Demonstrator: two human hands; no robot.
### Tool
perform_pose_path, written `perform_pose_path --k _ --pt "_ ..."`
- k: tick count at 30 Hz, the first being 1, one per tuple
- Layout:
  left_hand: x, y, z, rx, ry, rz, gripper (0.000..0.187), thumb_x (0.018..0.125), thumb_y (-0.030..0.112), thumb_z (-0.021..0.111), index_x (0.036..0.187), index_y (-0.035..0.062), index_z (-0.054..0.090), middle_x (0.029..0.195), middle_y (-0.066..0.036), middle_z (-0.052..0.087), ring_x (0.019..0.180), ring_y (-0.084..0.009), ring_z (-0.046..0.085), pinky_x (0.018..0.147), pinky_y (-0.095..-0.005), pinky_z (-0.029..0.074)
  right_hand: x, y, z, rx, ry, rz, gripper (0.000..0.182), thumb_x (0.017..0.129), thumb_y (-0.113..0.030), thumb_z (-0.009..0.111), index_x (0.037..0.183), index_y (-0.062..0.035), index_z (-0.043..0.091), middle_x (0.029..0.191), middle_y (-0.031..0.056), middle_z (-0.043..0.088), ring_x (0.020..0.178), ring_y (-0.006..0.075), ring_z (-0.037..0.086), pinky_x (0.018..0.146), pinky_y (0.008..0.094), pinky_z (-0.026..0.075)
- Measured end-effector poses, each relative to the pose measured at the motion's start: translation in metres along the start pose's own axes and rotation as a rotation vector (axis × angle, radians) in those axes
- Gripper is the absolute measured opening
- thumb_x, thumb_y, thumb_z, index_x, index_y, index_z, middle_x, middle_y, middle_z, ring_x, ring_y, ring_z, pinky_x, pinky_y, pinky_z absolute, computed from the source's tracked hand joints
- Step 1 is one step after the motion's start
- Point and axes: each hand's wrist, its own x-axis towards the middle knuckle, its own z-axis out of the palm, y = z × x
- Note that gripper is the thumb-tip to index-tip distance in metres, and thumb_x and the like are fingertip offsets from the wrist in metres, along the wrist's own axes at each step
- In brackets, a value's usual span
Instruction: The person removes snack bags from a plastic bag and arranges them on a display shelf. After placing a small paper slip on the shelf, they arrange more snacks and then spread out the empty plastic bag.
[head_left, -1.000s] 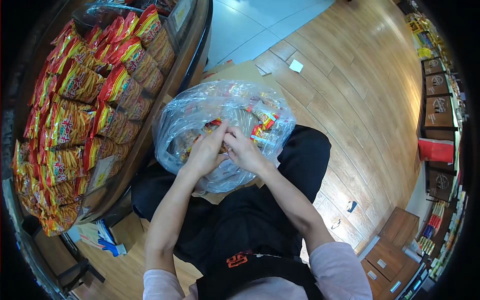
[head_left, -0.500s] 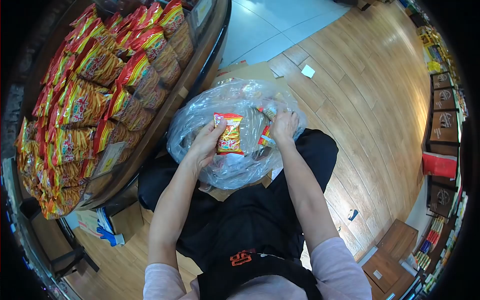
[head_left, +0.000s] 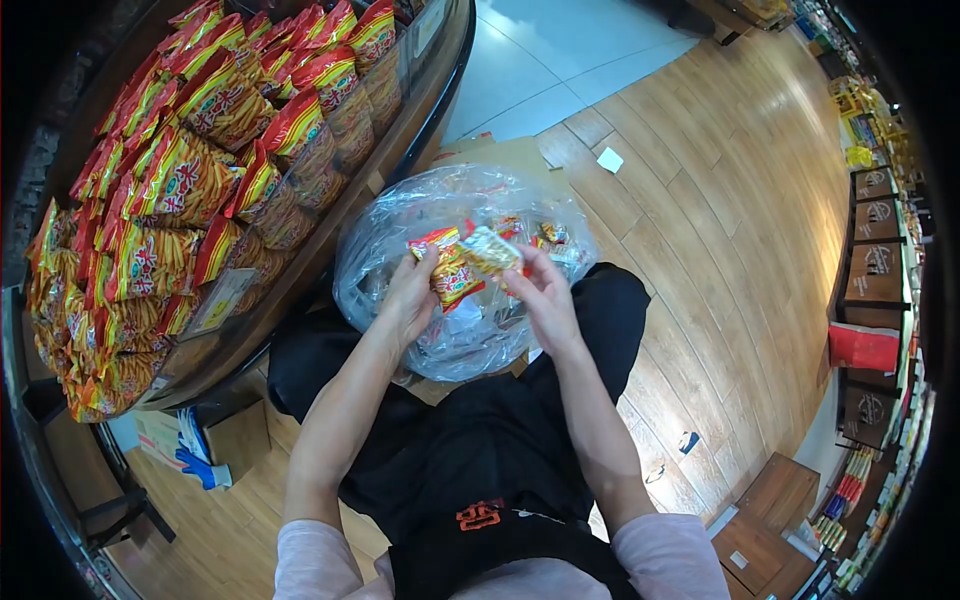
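Observation:
My left hand (head_left: 412, 296) grips a red and yellow snack packet (head_left: 455, 272) by its left edge, thumb on the front. Between the thumb and fingers of my right hand (head_left: 546, 298) is a second snack packet (head_left: 490, 250), its silvery-gold side showing and its outline slightly blurred. The two packets overlap in this view, above the mouth of a large clear plastic bag (head_left: 375, 235). Several more packets (head_left: 550, 235) lie inside that bag, which rests between my bent legs.
A wooden display bin (head_left: 395, 150) heaped with red and yellow snack packets (head_left: 185, 185) stands close on my left. Flattened cardboard (head_left: 515, 153) lies behind the bag. A cardboard box (head_left: 240, 445) with blue gloves (head_left: 203, 468) is at lower left. Shelves (head_left: 872, 265) line the right side.
My right hand has come out of the bag with a packet, moving left toward the other one. The packet in my left hand has tilted. The whole view has shifted slightly.

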Motion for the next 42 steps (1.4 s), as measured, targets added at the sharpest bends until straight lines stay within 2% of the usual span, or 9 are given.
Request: perform_pose_path --k 4,7,12,14,20,23,29,35,42 --pt "-0.004 -0.006 0.007 -0.01 -0.01 0.054 0.035 0.099 0.02 0.041 0.13 0.0055 0.032 0.123 -0.013 0.051 0.108 -0.0238 0.058 0.088 -0.0397 0.052 -0.005 -0.005 0.011 0.449 -0.042 0.244 0.035 0.09 -0.018 0.055 0.118 0.0015 0.051 0.098 0.0109 0.062 0.081 0.0172 0.064 0.069 0.0281 0.052" --pt "-0.005 -0.009 0.008 0.034 -0.033 0.086 0.037 0.101 0.026 0.035 0.133 0.0094 0.032 0.127 -0.012 0.049 0.114 -0.0227 0.053 0.096 -0.0401 0.046 -0.002 -0.005 0.011 0.706 -0.2 0.667 0.052 0.094 -0.036 0.036 0.12 0.0073 0.046 0.095 0.021 0.065 0.069 0.0225 0.066 0.058 0.03 0.055" --pt "-0.012 0.0 0.007 -0.177 -0.354 0.012 0.046 0.099 0.034 0.04 0.135 0.0063 0.031 0.129 -0.011 0.047 0.117 -0.0223 0.051 0.098 -0.0392 0.044 0.0 0.002 0.013 0.817 -0.196 0.77 0.051 0.094 -0.033 0.035 0.122 0.0084 0.044 0.098 0.0275 0.063 0.068 0.0259 0.067 0.058 0.0311 0.057" --pt "-0.009 -0.01 0.006 -0.025 -0.279 0.095 0.048 0.097 0.031 0.046 0.135 0.0049 0.032 0.129 -0.01 0.048 0.116 -0.0216 0.051 0.097 -0.0383 0.045 0.002 0.006 0.011 0.872 -0.18 0.782 0.051 0.095 -0.033 0.035 0.123 0.0092 0.042 0.097 0.0299 0.062 0.069 0.0284 0.068 0.058 0.0325 0.059" --pt "-0.013 -0.008 0.012 0.029 -0.188 0.204 0.053 0.083 0.007 0.067 0.129 0.0017 0.041 0.118 -0.01 0.055 0.105 -0.0178 0.057 0.091 -0.0328 0.048 -0.006 0.001 0.007 0.596 -0.272 0.653 0.064 0.094 -0.054 0.034 0.12 0.0041 0.045 0.1 0.0232 0.062 0.076 0.0243 0.067 0.059 0.0316 0.058" --pt "-0.01 -0.007 0.01 0.004 -0.127 0.238 0.05 0.084 0.007 0.067 0.127 0.0011 0.043 0.117 -0.01 0.056 0.106 -0.0184 0.057 0.092 -0.0338 0.048 -0.022 -0.005 0.029 -0.135 0.132 0.436 0.062 0.091 -0.056 0.047 0.126 -0.0048 0.043 0.115 0.0055 0.053 0.105 0.014 0.052 0.075 0.0324 0.052" --pt "-0.022 -0.009 0.014 0.071 -0.182 0.257 0.05 0.083 0.011 0.068 0.127 0.0009 0.045 0.118 -0.009 0.056 0.109 -0.0186 0.055 0.095 -0.0341 0.045 -0.019 0.026 0.041 0.523 -0.037 0.138 0.051 0.091 -0.022 0.058 0.134 -0.0062 0.037 0.131 0.0086 0.048 0.122 0.022 0.047 0.105 0.0433 0.036" --pt "-0.039 0.013 0.012 -0.027 -0.389 0.248 0.057 0.08 0.011 0.071 0.129 0.002 0.044 0.122 -0.008 0.055 0.115 -0.0178 0.051 0.102 -0.0345 0.036 -0.011 -0.033 0.062 0.473 0.051 -0.038 0.051 0.079 0.0 0.068 0.123 -0.0027 0.043 0.115 0.0091 0.055 0.106 0.0167 0.055 0.094 0.0314 0.043" --pt "-0.062 0.041 -0.001 -0.076 -0.564 0.322 0.085 0.076 0.008 0.073 0.142 0.0046 0.02 0.137 -0.011 0.039 0.121 -0.0214 0.046 0.103 -0.0358 0.036 0.026 -0.125 0.069 -0.019 -0.342 -0.192 0.055 0.07 -0.003 0.075 0.116 -0.0022 0.043 0.103 0.008 0.058 0.094 0.0133 0.058 0.081 0.0286 0.049"
